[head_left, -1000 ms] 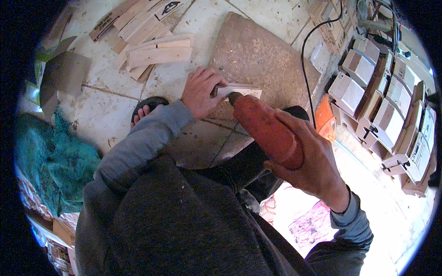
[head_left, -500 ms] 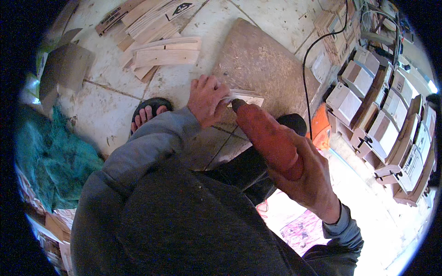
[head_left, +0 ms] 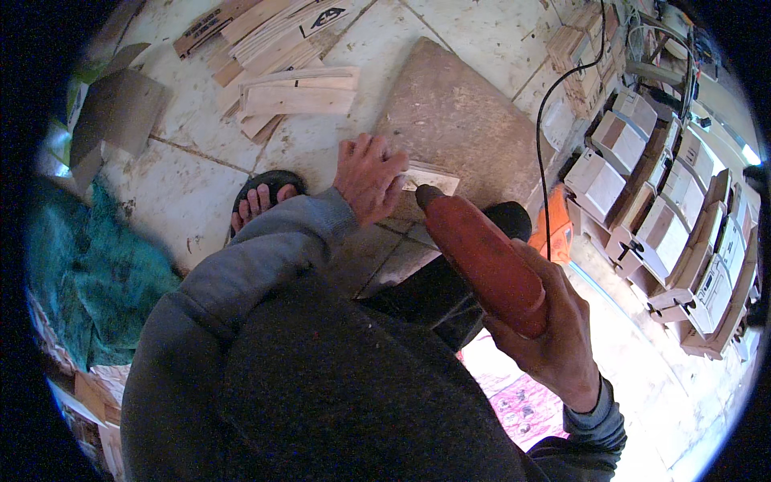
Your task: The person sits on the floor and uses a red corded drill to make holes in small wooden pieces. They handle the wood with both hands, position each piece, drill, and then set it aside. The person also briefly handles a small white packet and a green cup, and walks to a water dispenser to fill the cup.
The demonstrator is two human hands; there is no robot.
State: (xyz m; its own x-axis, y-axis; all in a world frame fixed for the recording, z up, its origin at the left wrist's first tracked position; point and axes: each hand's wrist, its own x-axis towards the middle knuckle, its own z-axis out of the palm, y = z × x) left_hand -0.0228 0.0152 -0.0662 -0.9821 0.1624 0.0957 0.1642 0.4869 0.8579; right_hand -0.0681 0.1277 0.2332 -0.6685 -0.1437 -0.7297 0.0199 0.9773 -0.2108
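My left hand (head_left: 369, 177) is closed on the left end of a small pale wooden piece (head_left: 440, 182). That piece lies at the near edge of a brown, worn board (head_left: 458, 112) on the floor. My right hand (head_left: 554, 341) wraps round the rear of a red hand-held power tool (head_left: 486, 261) with a narrow dark nose. The nose points at the wooden piece, close to my left fingers. Whether its tip touches the wood I cannot tell.
Cut wooden strips (head_left: 301, 92) lie in a pile on the tiled floor at the far left. A black cable (head_left: 540, 132) crosses on the right, beside an orange item (head_left: 554, 229). Stacked wooden parts (head_left: 662, 233) stand at the right. Green netting (head_left: 100, 277) lies at the left.
The red tool and my right hand have shifted slightly right and nearer, and more of the wooden piece shows. My left hand keeps its hold, moving slightly right.
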